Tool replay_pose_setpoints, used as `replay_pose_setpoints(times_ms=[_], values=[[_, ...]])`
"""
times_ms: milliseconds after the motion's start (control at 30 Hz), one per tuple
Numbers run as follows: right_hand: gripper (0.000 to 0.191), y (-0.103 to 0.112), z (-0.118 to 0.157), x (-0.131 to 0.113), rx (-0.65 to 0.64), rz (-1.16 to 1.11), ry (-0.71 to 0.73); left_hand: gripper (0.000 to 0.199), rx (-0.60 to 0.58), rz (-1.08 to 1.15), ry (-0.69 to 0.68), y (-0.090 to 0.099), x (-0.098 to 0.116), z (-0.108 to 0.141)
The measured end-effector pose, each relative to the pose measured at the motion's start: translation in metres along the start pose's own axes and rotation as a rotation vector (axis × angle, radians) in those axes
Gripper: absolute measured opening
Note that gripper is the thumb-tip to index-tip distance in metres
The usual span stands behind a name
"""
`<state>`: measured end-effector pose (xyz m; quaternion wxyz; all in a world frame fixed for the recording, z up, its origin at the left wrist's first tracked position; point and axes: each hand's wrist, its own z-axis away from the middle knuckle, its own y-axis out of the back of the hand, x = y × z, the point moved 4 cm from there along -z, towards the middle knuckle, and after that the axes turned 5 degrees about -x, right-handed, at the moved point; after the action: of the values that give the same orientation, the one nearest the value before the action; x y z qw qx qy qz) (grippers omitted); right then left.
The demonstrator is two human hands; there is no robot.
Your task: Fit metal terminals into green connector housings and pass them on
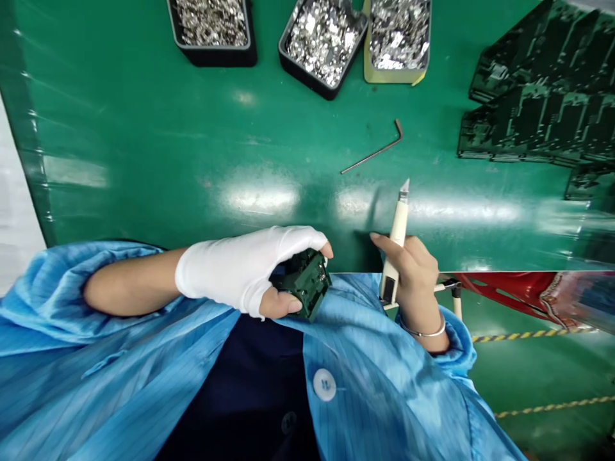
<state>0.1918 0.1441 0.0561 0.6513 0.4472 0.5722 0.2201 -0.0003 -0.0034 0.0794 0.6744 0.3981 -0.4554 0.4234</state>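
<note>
My left hand (250, 269), in a white glove with bare fingertips, is wrapped round a small dark green part (311, 285) at the table's front edge. To its right, my bare right hand (413, 272) grips a cream-coloured utility knife (400, 224), its blade pointing up and away from me. The knife and the green part are apart. Beyond the hands, an L-shaped hex key (372, 155) lies on the green table (144, 173).
Three bins of small shiny metal pieces, a black one (218, 56), a tilted black one (307, 80) and a yellowish one (396, 75), stand at the back. Dark green circuit boards (538, 121) are stacked at the right. A red object (509, 291) is below the table's right edge.
</note>
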Motion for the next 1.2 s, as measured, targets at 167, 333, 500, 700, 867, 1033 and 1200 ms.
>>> replay_pose_setpoints(times_ms=[167,333,500,700,867,1033,1200], values=[[0.041,-0.009,-0.032,0.005,-0.034,0.267,0.091,0.053,0.164,-0.038,-0.197,0.005,0.001,0.004],[0.044,-0.009,-0.044,0.009,0.018,0.327,0.088,0.057,0.300,-0.074,-0.314,0.011,0.006,0.007],[0.038,0.013,-0.032,-0.016,0.142,-0.028,0.155,0.057,0.351,-0.110,-0.347,0.014,0.011,0.008],[0.017,0.017,-0.029,-0.058,0.048,-0.196,0.523,0.056,0.342,-0.175,-0.317,0.013,0.008,0.008],[0.015,0.002,-0.035,-0.062,0.017,-0.096,0.518,0.054,0.423,-0.320,-0.262,0.010,0.002,0.008],[0.025,-0.006,-0.028,-0.061,0.058,-0.100,0.368,0.060,0.540,-0.515,-0.227,0.006,-0.003,0.011],[0.023,-0.008,-0.027,-0.062,0.064,-0.130,0.341,0.058,0.507,-0.552,-0.227,0.003,-0.004,0.008]])
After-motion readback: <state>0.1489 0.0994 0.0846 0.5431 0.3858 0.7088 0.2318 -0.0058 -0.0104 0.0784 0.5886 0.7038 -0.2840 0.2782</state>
